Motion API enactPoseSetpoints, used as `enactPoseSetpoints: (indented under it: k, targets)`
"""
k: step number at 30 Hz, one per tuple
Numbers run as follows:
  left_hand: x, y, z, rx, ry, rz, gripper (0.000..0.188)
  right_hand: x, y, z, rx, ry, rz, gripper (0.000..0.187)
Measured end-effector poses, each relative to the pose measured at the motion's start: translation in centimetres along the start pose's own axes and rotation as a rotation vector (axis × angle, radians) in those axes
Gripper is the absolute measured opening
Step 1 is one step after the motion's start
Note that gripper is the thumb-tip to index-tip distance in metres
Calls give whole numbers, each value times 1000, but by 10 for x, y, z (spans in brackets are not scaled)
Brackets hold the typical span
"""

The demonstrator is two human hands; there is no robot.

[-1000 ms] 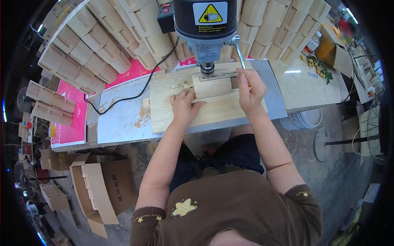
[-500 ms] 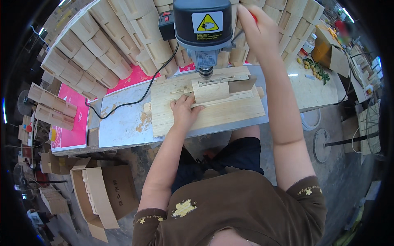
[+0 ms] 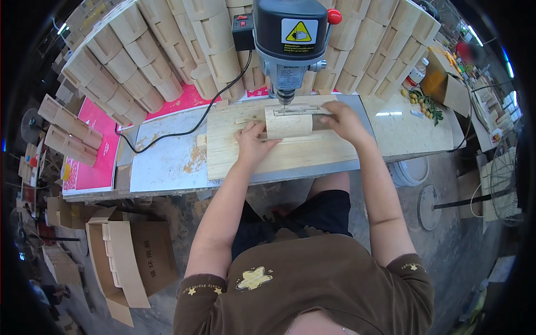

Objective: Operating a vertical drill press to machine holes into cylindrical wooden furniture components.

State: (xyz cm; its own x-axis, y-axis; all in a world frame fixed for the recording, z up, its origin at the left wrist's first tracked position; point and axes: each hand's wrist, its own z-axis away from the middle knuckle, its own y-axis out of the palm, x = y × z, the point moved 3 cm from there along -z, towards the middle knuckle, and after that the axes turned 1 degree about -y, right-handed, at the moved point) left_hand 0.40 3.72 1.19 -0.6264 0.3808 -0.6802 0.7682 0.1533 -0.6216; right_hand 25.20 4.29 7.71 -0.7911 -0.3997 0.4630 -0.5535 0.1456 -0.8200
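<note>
Beneath the drill press [image 3: 290, 33], a pale wooden cylinder [image 3: 288, 127] lies sideways on a flat wooden board [image 3: 234, 159]. A narrow slotted strip [image 3: 296, 111] runs along its top, and the drill chuck [image 3: 286, 96] with its thin bit stands right above the strip's left part. My left hand [image 3: 255, 144] grips the cylinder's left end, its thumb along the near side. At the other end, my right hand [image 3: 346, 121] has its fingers closed on the strip's right end. My fingers hide part of a dark grey piece there.
Stacks of slotted wooden cylinders [image 3: 131, 56] line the table's back on both sides of the press. A black cord [image 3: 187, 134] crosses the left side. The red-knobbed lever [image 3: 334, 17] sticks up at right. Fruit [image 3: 419, 101] lies at far right; a cardboard box [image 3: 151, 254] stands on the floor.
My right hand has let go of the red-knobbed lever and come down to the strip's right end. The left hand remains at the cylinder's left end. The whole view has shifted slightly.
</note>
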Motion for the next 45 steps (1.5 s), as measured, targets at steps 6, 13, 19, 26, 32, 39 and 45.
enactPoseSetpoints:
  k: [6, 13, 19, 26, 32, 39, 45]
  targets:
    - [-2, -88, 30, 70, 167, 313, 33, 20, -19, 51, 72, 76, -284, 23]
    - [12, -188, 67, -73, -587, 615, 25, 80, -18, 87, 159, -95, -200, 24]
    - [-4, -174, 78, -182, -783, 659, 34, 104, -22, 71, 21, -108, -172, 27]
    - [-24, -159, 76, -146, -751, 648, 32, 103, -24, 64, -22, -178, -138, 26]
    - [-27, -142, 74, -32, -749, 684, 32, 92, -25, 70, 19, -141, -215, 26]
    - [-30, -80, 74, 132, -653, 826, 34, 81, -1, 60, 6, -147, -214, 26]
    - [-15, -37, 71, 92, -259, 595, 59, 50, 3, 51, -111, -146, -90, 27]
